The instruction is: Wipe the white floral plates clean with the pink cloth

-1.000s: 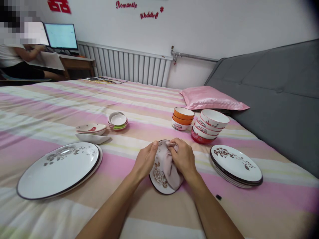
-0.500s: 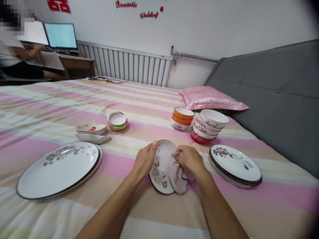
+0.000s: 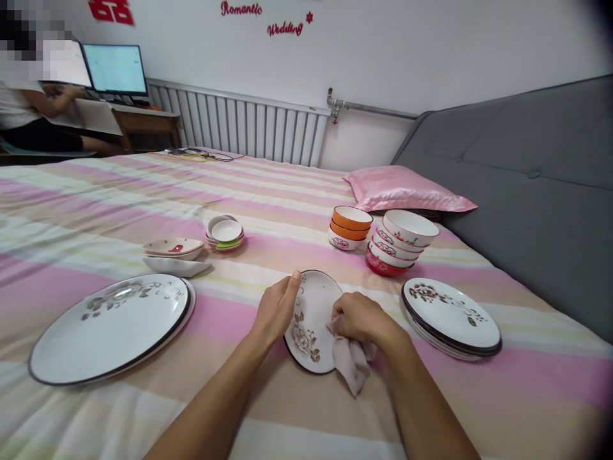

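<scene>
A white plate with a dark rim and brown flowers is tilted up in front of me. My left hand grips its left edge, thumb on the face and fingers hidden behind. Bunched in my right hand is a pinkish-grey cloth, pressed on the plate's right side with its end hanging down. To the right lies a stack of similar plates. Large oval plates lie on the left.
Stacked bowls and smaller orange bowls stand beyond the plates at right. Small dishes and boat-shaped dishes sit at left. Everything rests on a striped bedsheet. A pink pillow lies by the grey headboard. A person sits at a desk.
My right hand has slid slightly down on the plate with the cloth, whose loose end now hangs lower. My left hand keeps its hold on the plate.
</scene>
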A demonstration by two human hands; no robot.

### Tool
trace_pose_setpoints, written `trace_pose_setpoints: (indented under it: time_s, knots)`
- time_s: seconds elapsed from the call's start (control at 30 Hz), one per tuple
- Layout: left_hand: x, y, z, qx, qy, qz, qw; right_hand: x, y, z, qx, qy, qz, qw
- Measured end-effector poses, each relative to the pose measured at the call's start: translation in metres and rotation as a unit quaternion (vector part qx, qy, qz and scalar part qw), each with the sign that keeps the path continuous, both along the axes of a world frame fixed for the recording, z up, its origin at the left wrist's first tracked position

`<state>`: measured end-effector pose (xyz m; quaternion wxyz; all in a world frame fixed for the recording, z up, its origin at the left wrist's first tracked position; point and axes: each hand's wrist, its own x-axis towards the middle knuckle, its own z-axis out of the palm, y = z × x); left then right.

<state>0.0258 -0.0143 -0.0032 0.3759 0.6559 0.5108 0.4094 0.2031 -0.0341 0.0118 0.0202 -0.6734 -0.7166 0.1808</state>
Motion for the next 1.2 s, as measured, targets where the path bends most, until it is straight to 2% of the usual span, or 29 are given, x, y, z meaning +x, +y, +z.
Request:
trace_pose_setpoints:
  time_s: [0.2, 0.33, 0.57, 0.77, 0.97, 1.2]
  knots:
    - [0.000, 0.001, -0.002, -0.001, -0.006, 0.006, 1.000, -0.007, -0.007, 0.007, -0.053, 0.053, 0.063, 0.995]
    - [0.000, 0.001, -0.001, -0.002, -0.004, 0.015, 1.000, -0.012, -0.008, 0.004, -0.027, 0.083, 0.123, 0.989]
    - [0.001, 0.001, 0.000, -0.004, 0.000, 0.013, 1.000, -0.023, -0.008, 0.007, -0.030, 0.167, 0.205, 0.964]
    - [0.000, 0.002, 0.000, 0.003, -0.006, 0.013, 1.000, -0.028, -0.007, 0.002, 0.002, 0.257, 0.217, 0.942]
    - [0.000, 0.000, 0.000, 0.008, 0.008, 0.019, 1.000, -0.036, -0.006, -0.001, 0.043, 0.317, 0.198, 0.926]
    - [-0.001, 0.002, -0.002, 0.010, 0.005, 0.009, 1.000, -0.041, 0.000, -0.002, 0.144, 0.336, 0.170, 0.915]
